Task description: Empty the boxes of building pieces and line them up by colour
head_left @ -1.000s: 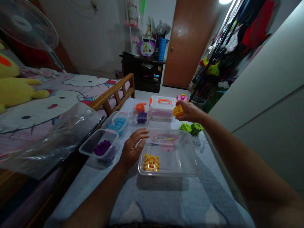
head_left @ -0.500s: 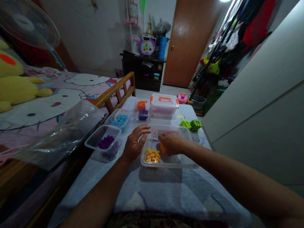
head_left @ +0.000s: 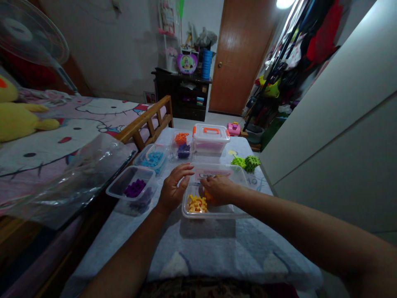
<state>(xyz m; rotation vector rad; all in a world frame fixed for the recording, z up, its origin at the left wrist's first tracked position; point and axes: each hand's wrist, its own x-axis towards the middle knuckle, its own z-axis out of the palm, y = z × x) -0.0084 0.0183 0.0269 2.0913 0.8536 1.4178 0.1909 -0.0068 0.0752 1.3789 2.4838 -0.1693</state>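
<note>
Box of clear plastic [head_left: 214, 215] around the right grip [head_left: 219, 190], which curls over an orange-yellow toy piece [head_left: 209, 197] — a yellow piece [head_left: 197, 204] already lies just left. Left grip [head_left: 173, 188]: loosely spread, empty. Beyond the right grip, green pieces [head_left: 252, 164] lie unboxed.

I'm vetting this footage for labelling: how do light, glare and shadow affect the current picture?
Head view: dim overall, with a glaring white lamp at the top edge; head view: bright streaks on the crumpled clear plastic bag; head view: soft shadow on the pale blue cloth before the clear rectangular plastic box; head view: bare right hand partly hides a shaded yellow plastic piece.
</note>
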